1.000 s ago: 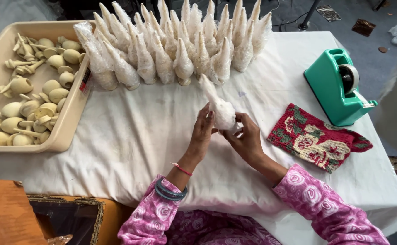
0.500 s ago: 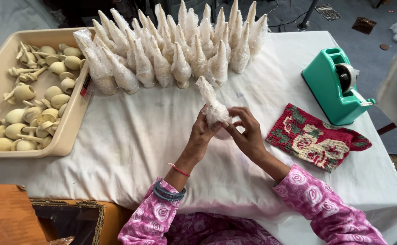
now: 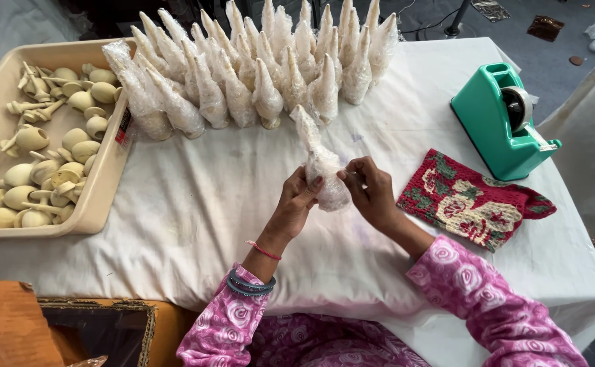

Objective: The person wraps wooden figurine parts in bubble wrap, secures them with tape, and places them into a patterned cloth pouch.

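A plastic-wrapped piece (image 3: 321, 166) is held above the white tablecloth (image 3: 195, 204), approx. at table centre, between both hands. The left hand (image 3: 296, 204) is closed round its rounded lower end from the left; the right hand (image 3: 372, 190) is pinched onto the wrap at the right side, fingertips (image 3: 344, 175) pressed to the film. Vs. 1 s ago the piece is shifted only slightly and its twisted tip is kept pointed away twd. the row of wrapped pieces (image 3: 257, 68); the fingers are re-set on the bulb, so the wrap seems to be smoothed or tightened, not yet set down. Bare cream-coloured pieces (image 3: 39, 163) are left in the beige tray (image 3: 104, 204) at the left. A green tape dispenser (image 3: 501, 122) and a red knitted cloth (image 3: 471, 200) are lying untouched at the right.
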